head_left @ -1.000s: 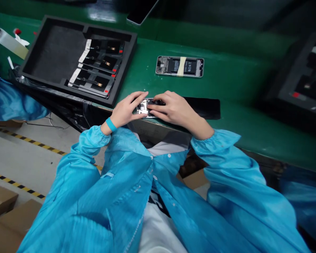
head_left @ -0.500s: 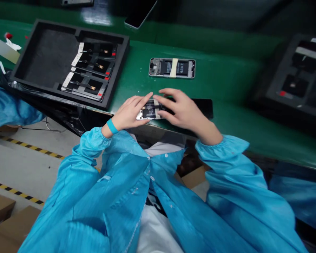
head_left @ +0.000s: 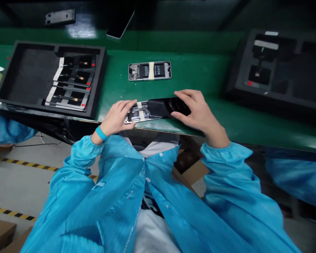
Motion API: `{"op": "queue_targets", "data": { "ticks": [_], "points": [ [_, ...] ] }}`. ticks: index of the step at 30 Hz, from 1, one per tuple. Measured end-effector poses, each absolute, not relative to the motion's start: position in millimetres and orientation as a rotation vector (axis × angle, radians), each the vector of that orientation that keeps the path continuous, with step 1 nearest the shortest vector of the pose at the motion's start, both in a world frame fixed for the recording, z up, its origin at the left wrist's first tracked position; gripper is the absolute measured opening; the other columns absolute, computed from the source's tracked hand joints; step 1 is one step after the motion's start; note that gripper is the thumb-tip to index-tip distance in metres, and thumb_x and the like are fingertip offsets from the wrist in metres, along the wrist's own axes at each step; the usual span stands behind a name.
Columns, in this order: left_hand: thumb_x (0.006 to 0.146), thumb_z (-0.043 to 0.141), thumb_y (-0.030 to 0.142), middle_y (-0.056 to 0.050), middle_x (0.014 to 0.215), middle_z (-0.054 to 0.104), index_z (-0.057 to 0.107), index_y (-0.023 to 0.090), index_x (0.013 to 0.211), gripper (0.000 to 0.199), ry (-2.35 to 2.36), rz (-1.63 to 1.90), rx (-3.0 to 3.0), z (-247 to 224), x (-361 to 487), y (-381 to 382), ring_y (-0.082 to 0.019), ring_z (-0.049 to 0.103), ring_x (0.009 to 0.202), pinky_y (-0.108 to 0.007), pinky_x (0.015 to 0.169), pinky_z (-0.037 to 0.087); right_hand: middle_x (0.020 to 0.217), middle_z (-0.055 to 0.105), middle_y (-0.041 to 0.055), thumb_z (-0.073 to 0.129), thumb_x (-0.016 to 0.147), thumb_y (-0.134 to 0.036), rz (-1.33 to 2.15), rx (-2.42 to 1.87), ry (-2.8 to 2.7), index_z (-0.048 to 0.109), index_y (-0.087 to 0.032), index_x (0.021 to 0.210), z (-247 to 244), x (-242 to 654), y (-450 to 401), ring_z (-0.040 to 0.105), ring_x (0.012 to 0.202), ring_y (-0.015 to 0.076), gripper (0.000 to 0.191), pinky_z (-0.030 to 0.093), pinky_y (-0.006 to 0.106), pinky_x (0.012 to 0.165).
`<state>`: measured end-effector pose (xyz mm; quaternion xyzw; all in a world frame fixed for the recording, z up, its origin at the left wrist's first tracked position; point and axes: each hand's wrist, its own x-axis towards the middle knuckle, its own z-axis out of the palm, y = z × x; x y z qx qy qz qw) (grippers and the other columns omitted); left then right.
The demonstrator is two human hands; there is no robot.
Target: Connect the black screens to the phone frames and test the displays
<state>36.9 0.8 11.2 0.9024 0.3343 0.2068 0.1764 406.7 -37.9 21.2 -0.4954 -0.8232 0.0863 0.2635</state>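
Note:
My left hand (head_left: 118, 117) rests on the near end of an opened phone frame (head_left: 137, 113), fingers along its far edge. Two cream tape strips cross that frame's dark battery area. My right hand (head_left: 197, 111) grips the end of a black flat pad (head_left: 164, 107), whose other end lies over the phone's right part and hides it. A second opened phone frame (head_left: 149, 70) with one cream tape strip lies farther back on the green bench (head_left: 116, 95), out of reach of both hands' fingers.
A black foam tray (head_left: 26, 77) holds a stack of phone parts at the left. Another dark tray (head_left: 279, 63) stands at the right. A dark phone (head_left: 119, 24) and a metal plate (head_left: 60, 16) lie beyond. A blue sleeve (head_left: 292, 175) shows at the right.
My right hand has brought the black pad from beside the phone onto its right part. Tape strips now show on the phone's left part, and the view has turned slightly.

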Motion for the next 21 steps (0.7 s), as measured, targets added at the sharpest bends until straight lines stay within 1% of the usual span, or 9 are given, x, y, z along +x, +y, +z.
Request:
{"op": "queue_targets", "data": {
  "ticks": [4, 8, 11, 13, 15, 17, 19, 21],
  "points": [
    [0.089, 0.072, 0.045, -0.020, 0.153, 0.060, 0.046, 0.015, 0.162, 0.083, 0.955, 0.572, 2.572, 14, 37, 0, -0.038, 0.056, 0.141, -0.055, 0.121, 0.044, 0.145, 0.060, 0.0200, 0.064, 0.102, -0.063, 0.158, -1.276, -2.282, 0.052, -0.021, 0.164, 17, 402, -47, 0.056, 0.136, 0.0387, 0.075, 0.047, 0.062, 0.117],
    [0.091, 0.070, 0.047, -0.019, 0.151, 0.061, 0.049, 0.017, 0.159, 0.077, 0.980, 0.565, 2.570, 17, 36, -1, -0.037, 0.057, 0.139, -0.054, 0.120, 0.045, 0.152, 0.056, 0.0186, 0.058, 0.104, -0.068, 0.172, -1.284, -2.325, 0.048, -0.025, 0.166, 14, 393, -58, 0.051, 0.143, 0.0386, 0.076, 0.043, 0.063, 0.121],
    [0.091, 0.070, 0.047, -0.018, 0.151, 0.061, 0.050, 0.018, 0.158, 0.075, 0.998, 0.568, 2.569, 17, 36, -2, -0.037, 0.057, 0.138, -0.054, 0.119, 0.045, 0.156, 0.055, 0.0161, 0.052, 0.106, -0.069, 0.152, -1.380, -2.360, 0.058, -0.028, 0.156, 16, 394, -65, 0.048, 0.147, 0.0382, 0.066, 0.039, 0.063, 0.123],
    [0.092, 0.069, 0.047, -0.018, 0.151, 0.062, 0.050, 0.019, 0.157, 0.075, 0.999, 0.575, 2.576, 18, 36, -3, -0.037, 0.058, 0.138, -0.054, 0.119, 0.045, 0.155, 0.056, 0.0159, 0.050, 0.107, -0.067, 0.101, -1.488, -2.342, 0.065, -0.026, 0.146, 18, 404, -69, 0.048, 0.146, 0.0383, 0.059, 0.039, 0.063, 0.123],
    [0.092, 0.069, 0.048, -0.017, 0.150, 0.062, 0.050, 0.019, 0.157, 0.073, 0.996, 0.582, 2.582, 18, 36, -3, -0.036, 0.058, 0.137, -0.053, 0.118, 0.046, 0.152, 0.058, 0.0173, 0.048, 0.108, -0.066, 0.059, -1.637, -2.255, 0.068, -0.023, 0.141, 18, 419, -74, 0.050, 0.144, 0.0391, 0.058, 0.039, 0.063, 0.123],
    [0.093, 0.068, 0.049, -0.017, 0.149, 0.063, 0.051, 0.019, 0.157, 0.072, 0.991, 0.597, 2.584, 19, 36, -4, -0.036, 0.059, 0.137, -0.052, 0.118, 0.047, 0.150, 0.057, 0.0198, 0.046, 0.108, -0.064, 0.049, -1.769, -2.148, 0.065, -0.020, 0.147, 17, 436, -80, 0.050, 0.143, 0.0404, 0.062, 0.039, 0.064, 0.123],
    [0.093, 0.068, 0.049, -0.017, 0.149, 0.063, 0.051, 0.019, 0.156, 0.072, 0.988, 0.597, 2.585, 20, 36, -3, -0.036, 0.059, 0.136, -0.052, 0.118, 0.047, 0.152, 0.054, 0.0218, 0.045, 0.107, -0.065, 0.072, -1.845, -2.078, 0.054, -0.017, 0.159, 16, 448, -85, 0.049, 0.144, 0.0412, 0.072, 0.039, 0.065, 0.124],
    [0.093, 0.068, 0.050, -0.017, 0.149, 0.063, 0.052, 0.019, 0.156, 0.071, 0.991, 0.583, 2.592, 21, 35, -3, -0.036, 0.059, 0.136, -0.053, 0.118, 0.047, 0.153, 0.052, 0.0227, 0.046, 0.106, -0.068, 0.106, -1.867, -2.062, 0.043, -0.015, 0.168, 16, 452, -88, 0.048, 0.146, 0.0415, 0.081, 0.038, 0.064, 0.125]
  ]
}}
